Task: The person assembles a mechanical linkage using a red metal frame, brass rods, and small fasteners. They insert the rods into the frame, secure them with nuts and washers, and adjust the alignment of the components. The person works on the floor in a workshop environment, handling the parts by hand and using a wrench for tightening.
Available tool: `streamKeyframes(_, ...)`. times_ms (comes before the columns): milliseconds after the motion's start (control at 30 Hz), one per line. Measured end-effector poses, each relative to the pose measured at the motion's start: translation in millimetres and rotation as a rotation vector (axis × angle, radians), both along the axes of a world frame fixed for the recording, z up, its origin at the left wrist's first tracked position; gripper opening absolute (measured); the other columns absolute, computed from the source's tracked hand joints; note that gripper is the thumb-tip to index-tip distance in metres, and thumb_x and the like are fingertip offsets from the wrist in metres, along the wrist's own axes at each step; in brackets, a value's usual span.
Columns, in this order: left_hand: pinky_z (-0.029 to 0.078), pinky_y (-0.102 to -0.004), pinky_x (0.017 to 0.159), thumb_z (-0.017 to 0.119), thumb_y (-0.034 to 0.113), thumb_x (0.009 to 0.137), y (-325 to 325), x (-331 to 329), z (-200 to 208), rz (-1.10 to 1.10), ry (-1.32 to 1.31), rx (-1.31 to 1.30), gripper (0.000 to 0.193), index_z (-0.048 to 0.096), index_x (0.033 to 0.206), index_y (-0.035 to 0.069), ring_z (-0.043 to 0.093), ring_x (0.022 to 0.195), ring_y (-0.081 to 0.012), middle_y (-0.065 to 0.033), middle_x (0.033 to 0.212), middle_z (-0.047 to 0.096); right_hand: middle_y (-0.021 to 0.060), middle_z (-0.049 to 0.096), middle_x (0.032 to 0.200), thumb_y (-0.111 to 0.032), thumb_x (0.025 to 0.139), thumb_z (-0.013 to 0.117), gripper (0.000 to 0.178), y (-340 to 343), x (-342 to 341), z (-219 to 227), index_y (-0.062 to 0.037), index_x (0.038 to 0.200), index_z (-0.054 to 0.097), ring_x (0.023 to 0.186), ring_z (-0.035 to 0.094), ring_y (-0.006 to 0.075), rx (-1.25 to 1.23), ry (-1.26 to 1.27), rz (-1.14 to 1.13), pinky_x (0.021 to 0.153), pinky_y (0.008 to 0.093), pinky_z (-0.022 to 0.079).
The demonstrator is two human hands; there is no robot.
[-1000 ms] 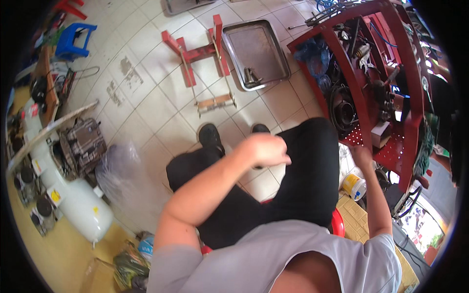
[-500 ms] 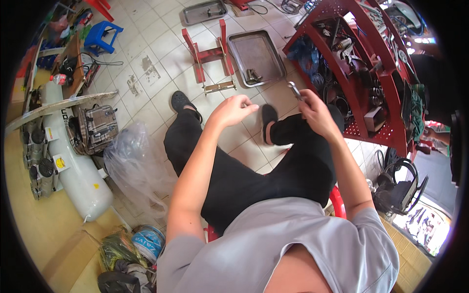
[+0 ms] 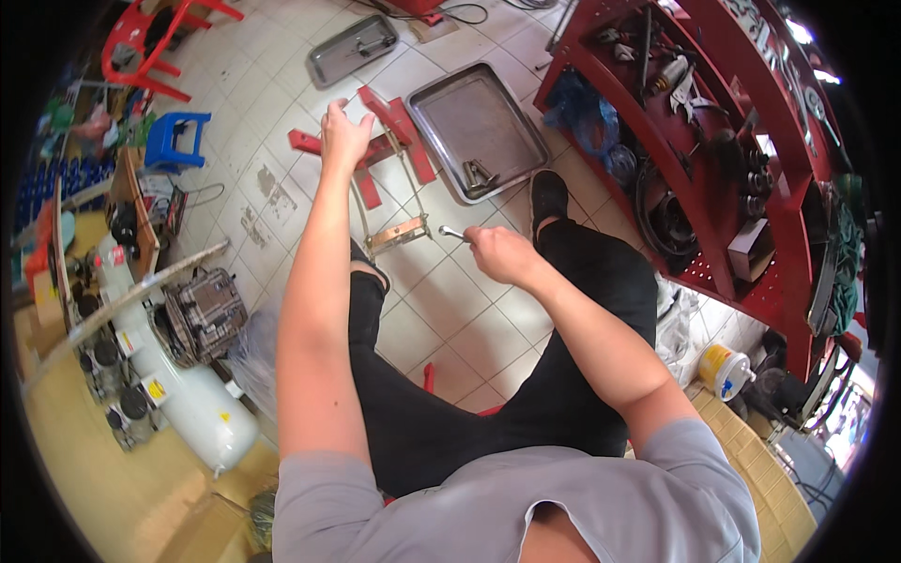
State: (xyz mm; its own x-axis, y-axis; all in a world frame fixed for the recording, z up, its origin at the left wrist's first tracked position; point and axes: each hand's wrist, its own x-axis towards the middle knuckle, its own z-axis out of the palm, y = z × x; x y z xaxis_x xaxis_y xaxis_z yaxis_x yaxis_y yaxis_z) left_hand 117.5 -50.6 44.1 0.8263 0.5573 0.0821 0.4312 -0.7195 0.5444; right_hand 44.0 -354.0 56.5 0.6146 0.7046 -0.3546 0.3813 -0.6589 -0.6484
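My right hand (image 3: pixel 508 255) is closed around a metal wrench (image 3: pixel 451 232), whose head points left, just short of a metal bracket (image 3: pixel 399 235). Thin metal rods run from this bracket back to a red metal stand (image 3: pixel 409 141) on the floor between my feet. Over the stand's left part reaches my left hand (image 3: pixel 345 139), thumb and fingers apart; whether it touches the red metal is hard to tell. Right of the stand lies a grey metal tray (image 3: pixel 483 127) with several small cylindrical metal parts (image 3: pixel 479 174) in its near corner.
A smaller tray (image 3: pixel 328 66) with tools lies farther back. To the right stands a red tool rack (image 3: pixel 699 178). On the left are a blue stool (image 3: pixel 175 141), a red chair (image 3: pixel 141 47), a plaid bag (image 3: pixel 200 314) and a white tank (image 3: pixel 202 413).
My left hand has moved forward over the red stand. My right hand has brought the wrench left and closer to the bracket. The view has shifted, and the stand appears turned.
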Motion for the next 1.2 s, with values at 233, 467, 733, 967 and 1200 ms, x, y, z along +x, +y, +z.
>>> streamKeyframes(233, 0.046, -0.044, 0.088, 0.061, 0.027, 0.081, 9.4, 77.7, -44.4, -0.101, 0.224, 0.164, 0.041, 0.053, 0.113, 0.001, 0.057, 0.101, -0.0384, -0.0249, 0.108, 0.058, 0.0184, 0.066, 0.077, -0.012, 0.085, 0.043, 0.021, -10.6, 8.9, -7.0, -0.0042, 0.094, 0.06, 0.076, 0.066, 0.0357, -0.143, 0.026, 0.0, 0.063, 0.0455, 0.053)
streamKeyframes(467, 0.047, -0.0489, 0.082, 0.051, 0.021, 0.087, -17.9, 46.8, -45.7, -0.109, 0.209, 0.143, 0.028, 0.049, 0.11, 0.005, 0.058, 0.093, -0.0435, -0.0286, 0.106, 0.054, 0.0212, 0.065, 0.081, -0.012, 0.084, 0.041, 0.023, -19.2, 13.1, -11.2, -0.0033, 0.089, 0.061, 0.078, 0.065, 0.0371, -0.164, 0.046, 0.076, 0.065, 0.0463, 0.053)
streamKeyframes(733, 0.047, -0.0472, 0.088, 0.045, 0.013, 0.087, -32.1, -5.8, -26.9, 0.075, 0.386, 0.074, 0.03, 0.046, 0.113, -0.003, 0.058, 0.1, -0.0432, -0.0315, 0.111, 0.053, 0.0204, 0.066, 0.085, -0.014, 0.085, 0.04, 0.026, -21.0, 11.6, -9.1, -0.0052, 0.093, 0.063, 0.081, 0.064, 0.0385, -0.15, 0.033, 0.055, 0.071, 0.0479, 0.051)
streamKeyframes(967, 0.048, -0.0457, 0.088, 0.046, 0.013, 0.086, -51.7, -34.5, -8.0, 0.096, 0.557, 0.096, 0.033, 0.046, 0.113, -0.006, 0.059, 0.102, -0.0426, -0.0325, 0.107, 0.059, 0.022, 0.066, 0.089, -0.016, 0.086, 0.042, 0.026, -28.7, 12.6, -12.3, -0.0039, 0.094, 0.064, 0.084, 0.064, 0.0373, -0.134, 0.003, 0.071, 0.073, 0.0465, 0.051)
streamKeyframes(1200, 0.049, -0.0416, 0.086, 0.055, 0.015, 0.081, -18.1, -40.9, 6.4, 0.193, 0.694, 0.01, 0.033, 0.055, 0.111, 0.001, 0.061, 0.103, -0.0357, -0.0237, 0.109, 0.062, 0.0192, 0.066, 0.093, -0.015, 0.085, 0.048, 0.022, -27.4, 14.9, -11.8, -0.004, 0.094, 0.065, 0.09, 0.064, 0.0348, -0.134, 0.04, 0.062, 0.076, 0.0436, 0.05)
